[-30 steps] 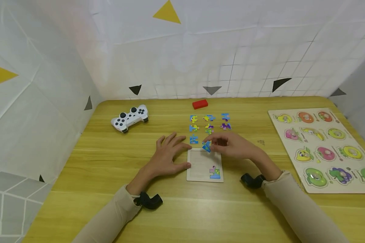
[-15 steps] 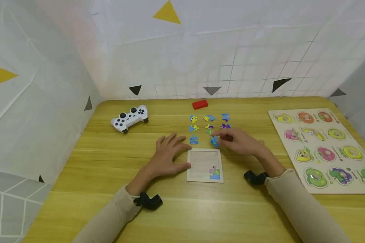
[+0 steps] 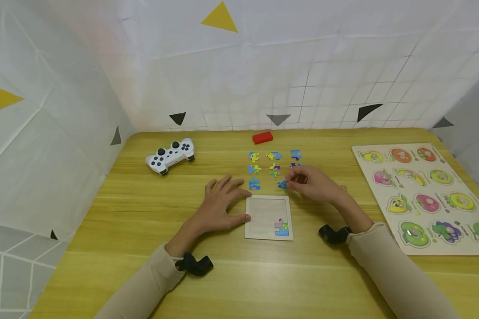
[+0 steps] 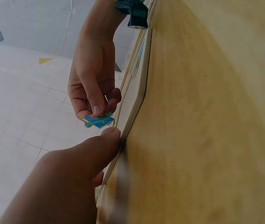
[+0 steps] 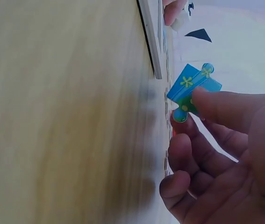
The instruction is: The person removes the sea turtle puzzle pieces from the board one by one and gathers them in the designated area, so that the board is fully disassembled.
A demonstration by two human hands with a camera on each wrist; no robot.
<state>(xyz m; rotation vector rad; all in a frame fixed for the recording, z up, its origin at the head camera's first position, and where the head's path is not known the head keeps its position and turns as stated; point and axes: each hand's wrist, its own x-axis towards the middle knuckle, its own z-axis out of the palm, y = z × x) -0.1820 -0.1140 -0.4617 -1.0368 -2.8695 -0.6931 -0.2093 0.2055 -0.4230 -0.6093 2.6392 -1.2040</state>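
Between thumb and fingers, my right hand [image 3: 313, 185] pinches a blue puzzle piece [image 5: 193, 88] with small yellow flowers and a green patch, raised above the table just beyond the puzzle frame's far right corner. My left hand [image 3: 221, 206] lies spread at the left side of the pale wooden puzzle frame [image 3: 249, 226], its thumb touching the edge. In the frame's near right corner sits a joined pink, green and blue section [image 3: 281, 228]. Several loose puzzle pieces [image 3: 254, 169] lie in rows beyond the frame; the right hand partly covers one of them.
A red block [image 3: 262, 138] lies behind the loose pieces. At the back left is a white game controller [image 3: 170, 155]. A large fruit puzzle board [image 3: 427, 201] takes up the table's right side. White patterned cloth [image 3: 239, 79] hangs behind the table.
My right hand has moved right and slightly away from the frame with the blue puzzle piece, which has turned in its fingers. The left hand has stayed in place.
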